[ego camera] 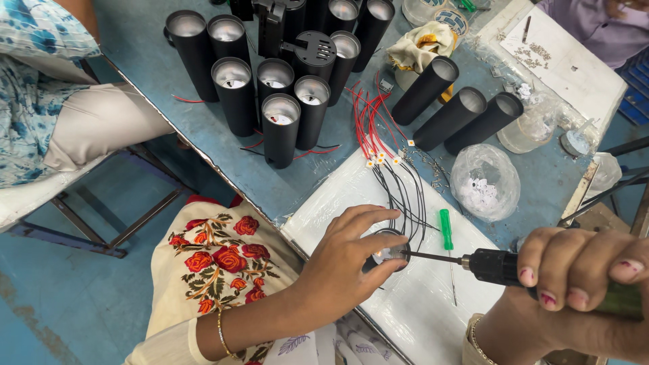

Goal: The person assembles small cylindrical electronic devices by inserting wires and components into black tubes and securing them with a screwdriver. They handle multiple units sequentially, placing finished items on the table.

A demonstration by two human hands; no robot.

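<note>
Housing: small round black lamp part sits on the white sheet, open face up, just in front of the person's body.
Left hand: left hand curls over the part from the near-left, thumb and fingers closed on its rim, pinning it down.
Right hand: right hand is fisted tight round the grip of a powered screwdriver.
Driver axis: lies nearly level, bit pointing left, its tip touching the part between the left fingers.
Nearer hand: the left; the right stays well off along the tool.
Nearby: green screwdriver, red and black wires, upright black tubes.
</note>
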